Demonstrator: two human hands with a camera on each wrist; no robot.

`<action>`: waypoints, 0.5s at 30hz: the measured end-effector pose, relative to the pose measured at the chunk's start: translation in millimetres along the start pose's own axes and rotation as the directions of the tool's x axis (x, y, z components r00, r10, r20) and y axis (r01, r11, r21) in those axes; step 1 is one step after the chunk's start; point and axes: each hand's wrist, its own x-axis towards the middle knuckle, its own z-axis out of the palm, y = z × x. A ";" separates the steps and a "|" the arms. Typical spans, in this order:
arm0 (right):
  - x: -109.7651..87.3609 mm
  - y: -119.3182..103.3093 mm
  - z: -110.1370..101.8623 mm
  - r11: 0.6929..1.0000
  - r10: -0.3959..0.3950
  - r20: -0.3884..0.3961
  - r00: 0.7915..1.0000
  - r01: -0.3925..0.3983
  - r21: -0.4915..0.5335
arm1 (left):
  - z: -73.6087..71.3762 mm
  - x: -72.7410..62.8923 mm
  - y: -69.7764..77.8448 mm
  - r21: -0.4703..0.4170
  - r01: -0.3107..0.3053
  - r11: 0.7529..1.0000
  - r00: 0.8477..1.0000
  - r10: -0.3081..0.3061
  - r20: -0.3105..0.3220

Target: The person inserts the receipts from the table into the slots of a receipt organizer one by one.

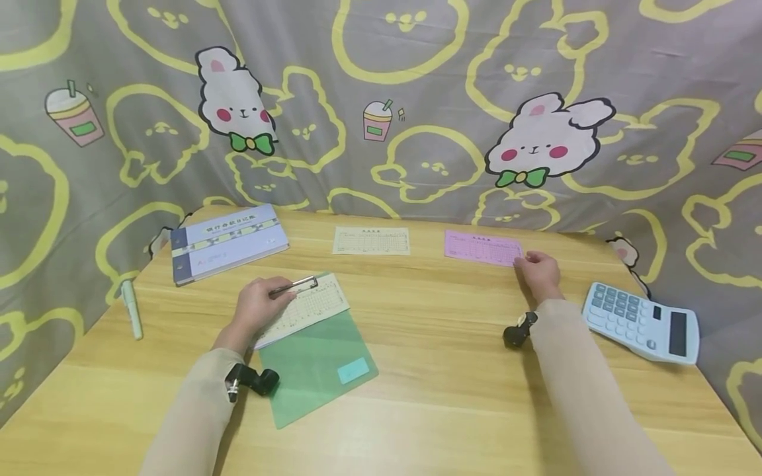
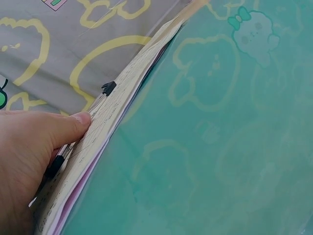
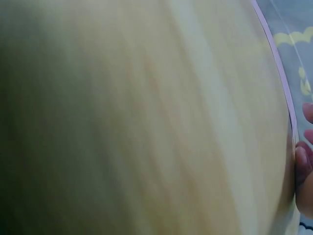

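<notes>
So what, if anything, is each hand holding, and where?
Left hand: green clipboard, gripped at its clip edge. Right hand: at right end of pink slip; can't tell if pinched.

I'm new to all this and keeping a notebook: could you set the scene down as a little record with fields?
Surface: light wood-grain table
Left hand: grips the metal clip of a green rectangular clipboard holding cream printed paper sheets
Right hand: pinches the right end of a lilac printed paper form
Back middle: cream printed paper form
Left side: lavender-blue book; pale green pen
Right side: light blue plastic calculator
Backdrop: grey cloth with yellow outlines and white rabbits
</notes>
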 end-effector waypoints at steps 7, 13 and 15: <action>-1.7 -3.1 8.3 0.983 0.014 -0.011 1.000 -0.016 -0.185 | 4.4 -2.1 1.2 -0.006 0.021 1.000 1.000 -0.021 0.001; -1.4 -3.0 15.9 0.929 -0.022 -0.025 0.999 0.012 -0.370 | 3.8 -2.5 2.4 0.001 0.041 0.999 0.999 -0.041 -0.002; -1.0 -4.2 17.3 0.914 -0.041 -0.020 0.999 0.030 -0.404 | 2.0 -2.2 3.1 0.005 0.044 0.999 0.999 -0.044 -0.003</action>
